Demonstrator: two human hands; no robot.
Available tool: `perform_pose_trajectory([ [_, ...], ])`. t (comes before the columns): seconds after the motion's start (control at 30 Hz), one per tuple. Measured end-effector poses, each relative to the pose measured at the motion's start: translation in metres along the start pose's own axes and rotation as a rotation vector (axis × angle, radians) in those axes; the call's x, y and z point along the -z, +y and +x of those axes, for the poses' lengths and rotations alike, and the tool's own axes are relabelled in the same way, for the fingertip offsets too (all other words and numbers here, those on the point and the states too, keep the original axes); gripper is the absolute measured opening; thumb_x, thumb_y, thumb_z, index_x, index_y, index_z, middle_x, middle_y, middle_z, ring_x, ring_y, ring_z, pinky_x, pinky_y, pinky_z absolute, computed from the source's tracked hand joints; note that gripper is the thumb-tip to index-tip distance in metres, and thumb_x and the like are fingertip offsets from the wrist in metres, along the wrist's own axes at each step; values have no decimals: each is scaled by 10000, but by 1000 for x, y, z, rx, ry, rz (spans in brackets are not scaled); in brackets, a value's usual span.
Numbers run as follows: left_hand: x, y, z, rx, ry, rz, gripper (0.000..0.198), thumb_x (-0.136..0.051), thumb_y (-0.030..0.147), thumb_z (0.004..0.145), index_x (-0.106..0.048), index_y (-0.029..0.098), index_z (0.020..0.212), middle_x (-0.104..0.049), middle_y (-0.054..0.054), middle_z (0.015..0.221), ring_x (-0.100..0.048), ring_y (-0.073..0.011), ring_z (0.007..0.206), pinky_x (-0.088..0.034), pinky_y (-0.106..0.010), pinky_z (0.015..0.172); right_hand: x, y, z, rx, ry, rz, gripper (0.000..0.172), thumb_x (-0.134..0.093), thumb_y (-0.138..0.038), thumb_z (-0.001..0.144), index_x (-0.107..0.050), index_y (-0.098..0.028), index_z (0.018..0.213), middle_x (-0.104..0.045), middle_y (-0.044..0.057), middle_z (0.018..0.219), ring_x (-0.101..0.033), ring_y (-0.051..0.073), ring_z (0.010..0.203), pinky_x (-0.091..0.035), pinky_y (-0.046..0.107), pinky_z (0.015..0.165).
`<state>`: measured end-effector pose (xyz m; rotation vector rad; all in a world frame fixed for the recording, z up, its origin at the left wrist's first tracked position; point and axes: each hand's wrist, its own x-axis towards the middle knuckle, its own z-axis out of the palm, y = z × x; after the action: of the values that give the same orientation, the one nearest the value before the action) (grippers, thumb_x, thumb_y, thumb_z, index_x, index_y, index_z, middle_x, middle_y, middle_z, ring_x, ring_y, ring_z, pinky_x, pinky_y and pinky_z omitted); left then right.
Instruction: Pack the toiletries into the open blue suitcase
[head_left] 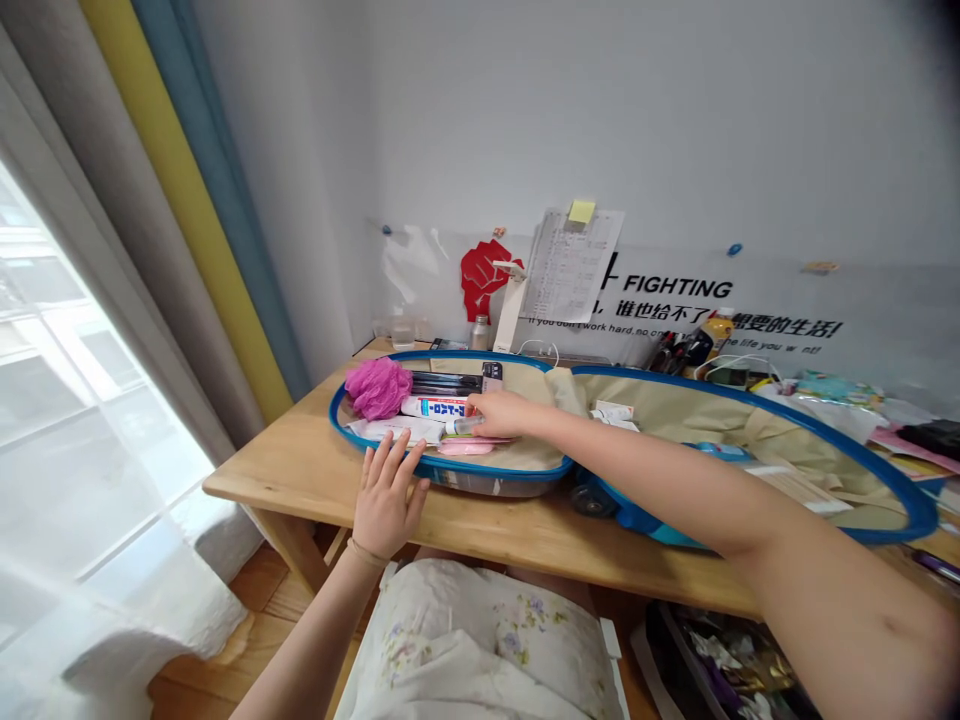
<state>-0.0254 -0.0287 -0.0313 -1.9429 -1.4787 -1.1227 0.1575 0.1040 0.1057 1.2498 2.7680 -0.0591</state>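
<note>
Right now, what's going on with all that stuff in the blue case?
A person sits at a wooden table with a blue-rimmed case lying open on it. Their right hand reaches into the left half, its fingers at the white tube and a small clear bottle; whether it grips either is hard to tell. The left hand is spread open at the near rim. A pink bath puff lies in that half's left end.
</note>
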Motion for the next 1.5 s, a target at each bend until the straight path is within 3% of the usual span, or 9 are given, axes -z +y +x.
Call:
perform_pose_trajectory([
  [0.27,-1,-1,-1,-4,6,7,506,-438,263,942,-432,198,1443,-460,-126,1469,-283,-278,1438,-205,-481,1175,-16,-5,5,-46,37,8,279,-635,-325,796,-647,-196,1043,-670,97,1144,-639,217,998,-450,243,733],
  [0.4,-1,-2,-1,-11,18,9,524,-442,261,942,-401,214,1463,-458,-116,1473,-290,-273,1435,-198,-474,1178,0,4,0,-45,67,50,318,-624,-390,811,-653,-208,1071,-670,86,1167,-629,212,1026,-453,250,787],
  [0.57,-1,-1,0,-31,34,12,527,-439,265,948,-384,211,1469,-467,-122,1464,-275,-271,1442,-195,-475,1179,47,77,-35,-190,146,104,366,-461,-392,906,-605,-209,1190,-655,72,1224,-612,207,1091,-456,286,875],
  [0.67,-1,-1,0,-28,41,11,535,-439,259,948,-371,218,1477,-464,-120,1466,-282,-273,1439,-194,-479,1179,57,136,-70,-284,86,125,346,-483,-365,880,-644,-188,1129,-704,73,1107,-668,198,952,-487,295,837],
  [0.77,-1,-2,0,-22,40,3,544,-441,257,945,-363,226,1483,-456,-113,1474,-285,-275,1438,-196,-479,1179,42,184,-103,-339,-19,128,304,-604,-365,773,-707,-192,1001,-734,72,973,-689,223,852,-519,324,784],
  [0.9,-1,-3,0,-29,44,-1,552,-446,255,943,-355,236,1487,-456,-106,1475,-288,-274,1436,-195,-479,1180,4,219,-126,-374,-35,91,386,-663,-338,696,-712,-207,1056,-707,113,1103,-666,296,991,-525,385,835],
  [1.1,-2,-3,-1,-12,25,-2,566,-445,261,940,-340,236,1496,-437,-107,1489,-279,-283,1440,-197,-497,1177,-28,233,-112,-311,-30,37,436,-600,-249,727,-673,-226,1156,-683,107,1169,-659,269,1004,-526,354,834],
  [1.27,-2,-4,-2,-8,29,-6,553,-445,264,941,-360,236,1487,-444,-105,1484,-284,-280,1438,-197,-494,1179,-30,235,-100,-289,-44,-37,381,-597,-276,728,-694,-183,1085,-674,145,1126,-665,262,920,-514,353,808],
  [1.5,-2,-3,-1,-16,28,4,543,-441,263,945,-368,233,1482,-446,-106,1483,-272,-269,1444,-189,-483,1182,-25,232,-101,-323,-61,-53,383,-622,-299,688,-687,-171,1042,-712,118,1008,-662,256,858,-505,336,732],
])
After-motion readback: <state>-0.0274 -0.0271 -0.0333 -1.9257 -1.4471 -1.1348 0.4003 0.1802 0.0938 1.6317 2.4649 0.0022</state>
